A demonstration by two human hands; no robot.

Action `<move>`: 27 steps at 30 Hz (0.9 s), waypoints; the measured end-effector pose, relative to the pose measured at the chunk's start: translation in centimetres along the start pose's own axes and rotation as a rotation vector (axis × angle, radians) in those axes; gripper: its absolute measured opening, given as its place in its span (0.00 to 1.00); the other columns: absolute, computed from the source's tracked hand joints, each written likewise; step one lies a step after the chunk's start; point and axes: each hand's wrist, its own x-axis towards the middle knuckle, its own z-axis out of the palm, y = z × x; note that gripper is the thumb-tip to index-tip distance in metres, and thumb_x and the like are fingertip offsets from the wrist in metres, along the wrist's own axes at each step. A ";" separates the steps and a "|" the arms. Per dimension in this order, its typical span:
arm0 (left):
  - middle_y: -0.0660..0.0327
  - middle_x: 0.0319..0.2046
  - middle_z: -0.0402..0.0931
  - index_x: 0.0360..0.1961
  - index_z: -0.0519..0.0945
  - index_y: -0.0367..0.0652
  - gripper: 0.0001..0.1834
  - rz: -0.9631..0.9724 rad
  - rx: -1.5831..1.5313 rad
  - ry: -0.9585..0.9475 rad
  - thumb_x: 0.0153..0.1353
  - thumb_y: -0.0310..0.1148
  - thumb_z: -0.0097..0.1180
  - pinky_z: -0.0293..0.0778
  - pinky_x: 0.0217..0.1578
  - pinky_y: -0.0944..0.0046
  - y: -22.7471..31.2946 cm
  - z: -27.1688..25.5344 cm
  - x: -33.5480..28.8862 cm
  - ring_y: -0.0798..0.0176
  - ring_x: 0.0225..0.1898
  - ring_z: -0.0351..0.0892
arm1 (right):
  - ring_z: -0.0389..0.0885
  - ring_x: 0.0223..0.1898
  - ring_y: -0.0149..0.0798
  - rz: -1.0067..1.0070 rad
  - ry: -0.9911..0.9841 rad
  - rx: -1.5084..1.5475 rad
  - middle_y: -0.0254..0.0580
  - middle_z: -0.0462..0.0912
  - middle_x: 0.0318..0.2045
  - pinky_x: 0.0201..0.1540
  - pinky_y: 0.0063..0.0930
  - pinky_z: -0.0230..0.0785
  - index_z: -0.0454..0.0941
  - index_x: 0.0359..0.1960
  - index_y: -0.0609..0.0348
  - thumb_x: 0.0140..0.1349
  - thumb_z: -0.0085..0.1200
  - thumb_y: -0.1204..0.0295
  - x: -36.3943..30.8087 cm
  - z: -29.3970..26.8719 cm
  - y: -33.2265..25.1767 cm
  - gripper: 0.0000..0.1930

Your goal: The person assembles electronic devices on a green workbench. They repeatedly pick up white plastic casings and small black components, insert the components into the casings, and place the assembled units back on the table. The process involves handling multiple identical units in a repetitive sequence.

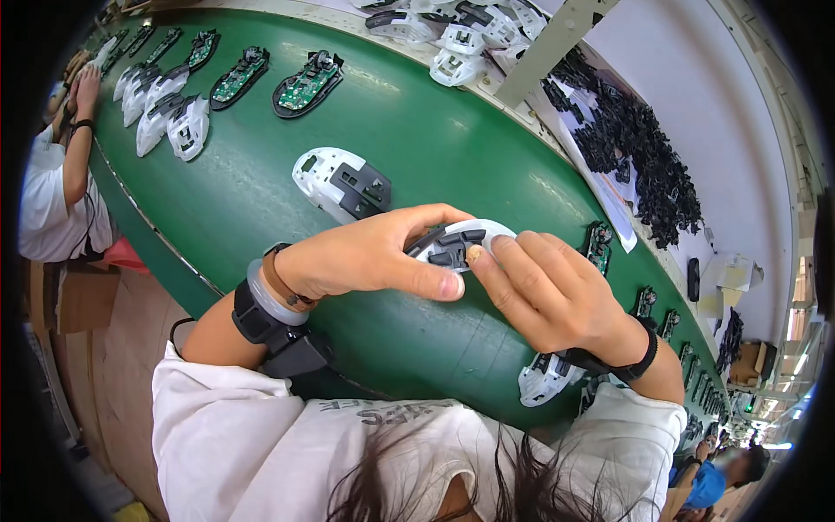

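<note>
Above the green bench top, a white mouse shell (500,230) with dark inner parts is held between both hands. My left hand (374,252) grips its left end, the thumb stretched along the near side. My right hand (548,291) closes on the right end, its thumb against the dark parts and its fingers curled at the rim; whether it also holds a small piece is hidden. Just beyond my left hand lies another white mouse shell (323,174) with a dark grey panel. Below my right wrist rests a further white shell (541,383), partly covered by my arm.
Two mouse bases with green circuit boards (309,84) (239,78) lie at the far left, beside several white shells (188,128). White shells are piled on the back ledge (457,56). Many small black parts (639,152) are heaped behind a metal post (557,52). A co-worker's arm (80,139) is at left.
</note>
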 end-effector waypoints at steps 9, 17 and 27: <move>0.64 0.41 0.74 0.55 0.70 0.38 0.26 0.140 0.074 0.154 0.55 0.30 0.61 0.71 0.42 0.71 -1.2 0.2 0.5 0.74 0.40 0.72 | 0.74 0.49 0.50 0.447 0.004 0.573 0.49 0.74 0.48 0.50 0.40 0.69 0.75 0.45 0.63 0.49 0.63 0.72 -0.1 1.2 -0.3 0.20; 0.60 0.49 0.71 0.57 0.67 0.37 0.31 0.213 0.469 0.230 0.51 0.31 0.61 0.67 0.52 0.67 -0.5 0.4 -0.1 0.68 0.49 0.70 | 0.80 0.42 0.47 1.064 -0.227 1.187 0.55 0.76 0.44 0.45 0.36 0.71 0.60 0.59 0.62 0.55 0.58 0.69 0.8 1.5 -0.8 0.31; 0.53 0.44 0.76 0.55 0.68 0.39 0.37 0.339 0.760 0.287 0.39 0.24 0.64 0.72 0.49 0.61 -1.8 0.8 1.0 0.53 0.46 0.78 | 0.74 0.50 0.60 0.940 -0.211 0.801 0.64 0.68 0.52 0.51 0.43 0.70 0.50 0.62 0.66 0.50 0.64 0.67 -1.4 3.6 -4.1 0.42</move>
